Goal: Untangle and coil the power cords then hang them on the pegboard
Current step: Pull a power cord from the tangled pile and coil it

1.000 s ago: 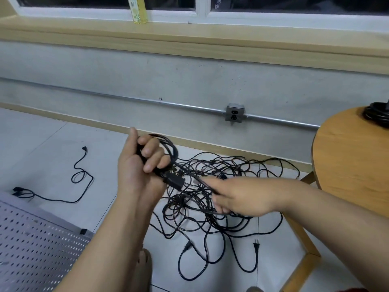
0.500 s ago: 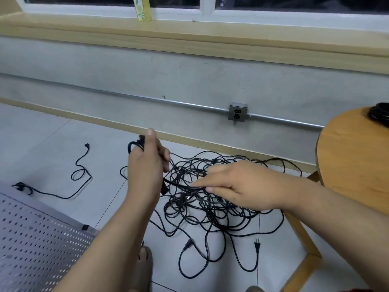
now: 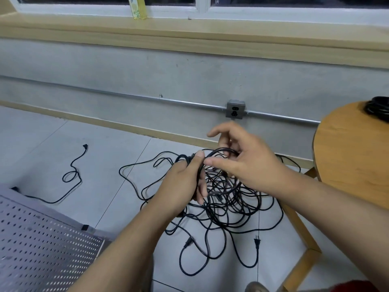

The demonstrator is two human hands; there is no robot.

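A tangle of black power cords [image 3: 229, 203] lies on the grey tiled floor in front of me. My left hand [image 3: 185, 184] grips a small coil of black cord [image 3: 183, 159] above the pile, thumb on top. My right hand [image 3: 244, 161] is just to its right and pinches a loop of the same cord [image 3: 221, 151] between thumb and fingers, index finger raised. Two plugs [image 3: 257, 242] lie at the near edge of the pile. The grey perforated pegboard [image 3: 42, 245] lies flat at the lower left.
A separate black cord [image 3: 72, 175] trails on the floor at left. A round wooden table [image 3: 353, 148] stands at right with a coiled black cord [image 3: 379, 109] on it. A wall outlet [image 3: 235, 109] sits on a metal conduit behind the pile.
My right hand has risen from the pile and brought a loop of cord up to my left hand. My left hand has shifted right, still gripping its coil.
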